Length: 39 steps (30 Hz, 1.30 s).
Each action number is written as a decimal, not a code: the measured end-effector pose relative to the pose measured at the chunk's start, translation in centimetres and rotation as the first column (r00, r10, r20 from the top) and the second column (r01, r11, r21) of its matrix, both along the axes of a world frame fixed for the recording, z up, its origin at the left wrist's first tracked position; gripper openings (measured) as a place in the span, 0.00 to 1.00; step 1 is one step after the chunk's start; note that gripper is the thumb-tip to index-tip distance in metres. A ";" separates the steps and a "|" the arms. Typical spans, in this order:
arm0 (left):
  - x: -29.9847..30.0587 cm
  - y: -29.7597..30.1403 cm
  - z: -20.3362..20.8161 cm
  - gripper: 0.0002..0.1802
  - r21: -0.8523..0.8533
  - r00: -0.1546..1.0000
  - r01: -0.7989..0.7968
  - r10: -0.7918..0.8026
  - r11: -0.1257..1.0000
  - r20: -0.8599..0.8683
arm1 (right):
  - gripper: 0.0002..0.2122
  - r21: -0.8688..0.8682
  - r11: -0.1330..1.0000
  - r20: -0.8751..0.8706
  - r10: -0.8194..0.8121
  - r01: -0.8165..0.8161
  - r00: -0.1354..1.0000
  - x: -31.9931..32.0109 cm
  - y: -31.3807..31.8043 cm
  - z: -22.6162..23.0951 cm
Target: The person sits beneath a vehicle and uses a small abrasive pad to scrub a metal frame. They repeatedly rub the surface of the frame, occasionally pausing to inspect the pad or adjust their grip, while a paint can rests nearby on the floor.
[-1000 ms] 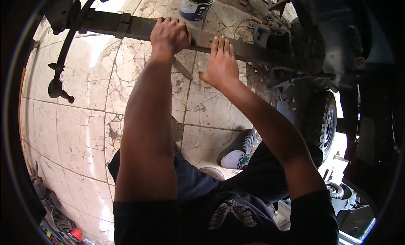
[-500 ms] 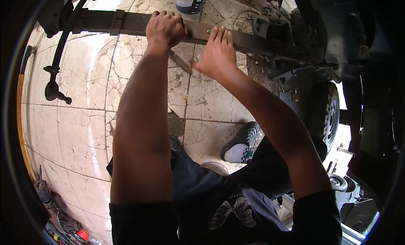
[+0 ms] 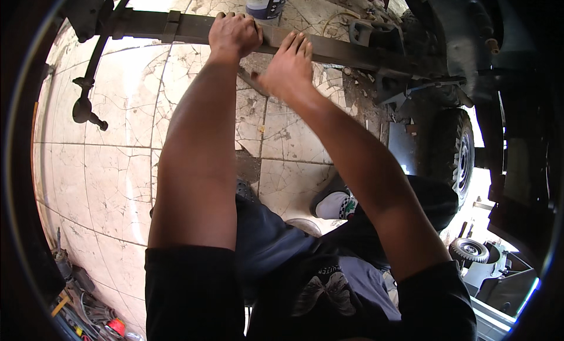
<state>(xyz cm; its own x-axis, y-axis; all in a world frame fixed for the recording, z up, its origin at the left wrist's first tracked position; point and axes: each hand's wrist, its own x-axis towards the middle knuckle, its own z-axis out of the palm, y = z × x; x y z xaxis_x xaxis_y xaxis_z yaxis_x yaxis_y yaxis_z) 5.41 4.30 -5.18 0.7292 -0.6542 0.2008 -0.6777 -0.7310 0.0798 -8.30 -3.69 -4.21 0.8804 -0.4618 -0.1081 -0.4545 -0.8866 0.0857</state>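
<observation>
A dark steel leaf spring (image 3: 191, 28) runs across the top of the view, with a clip (image 3: 171, 27) around it toward the left. My left hand (image 3: 235, 34) is closed over its middle, knuckles up; whatever lies beneath the palm is hidden. Just to the right, my right hand (image 3: 291, 65) rests its stretched fingers side by side on the spring, the thumb apart from them. Below the spring, between my hands, a narrow flat strip (image 3: 252, 81) shows; whether either hand touches it I cannot tell.
A dark rod with a ball-joint end (image 3: 82, 111) hangs at left. A paint bucket (image 3: 267, 3) stands beyond the spring on cracked floor tiles (image 3: 117, 170). At right are a tyre (image 3: 461, 153) and dark vehicle parts. Tools and a red piece (image 3: 116, 326) lie at lower left.
My right hand has slid left along the leaf spring, closer to my left hand. The left hand keeps its hold, and the whole view has shifted slightly.
</observation>
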 end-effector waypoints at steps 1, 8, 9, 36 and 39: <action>-0.1 -0.1 0.1 0.24 0.029 1.000 -0.006 0.007 1.000 -0.027 | 0.60 -0.028 1.000 -0.018 -0.012 0.011 1.000 0.2 0.3 0.0; 0.2 -0.2 -0.4 0.23 -0.080 1.000 0.027 -0.027 0.996 0.002 | 0.62 -0.036 0.997 0.002 -0.074 0.074 0.997 1.6 -0.9 -0.5; 0.3 0.4 -0.7 0.23 -0.064 1.000 0.013 -0.013 0.998 0.004 | 0.62 -0.026 1.000 0.013 -0.012 0.013 1.000 0.1 0.4 -0.6; -0.3 0.0 -0.3 0.19 -0.081 0.999 0.040 -0.039 0.996 0.018 | 0.59 -0.079 0.960 0.107 0.274 -0.267 0.956 -1.2 -4.2 -1.0; -0.1 0.6 -0.1 0.19 -0.073 1.000 0.008 -0.005 0.997 0.028 | 0.58 -0.066 0.911 0.030 0.409 -0.406 0.912 -3.2 -5.1 -0.7</action>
<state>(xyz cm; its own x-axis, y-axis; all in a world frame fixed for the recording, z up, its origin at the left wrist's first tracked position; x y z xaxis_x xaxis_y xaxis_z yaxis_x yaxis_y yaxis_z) 5.32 4.85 -5.25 0.7185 -0.6418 0.2682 -0.6851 -0.7195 0.1138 -11.53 -8.83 -4.88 0.9965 -0.0665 -0.0509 -0.0593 -0.9896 0.1309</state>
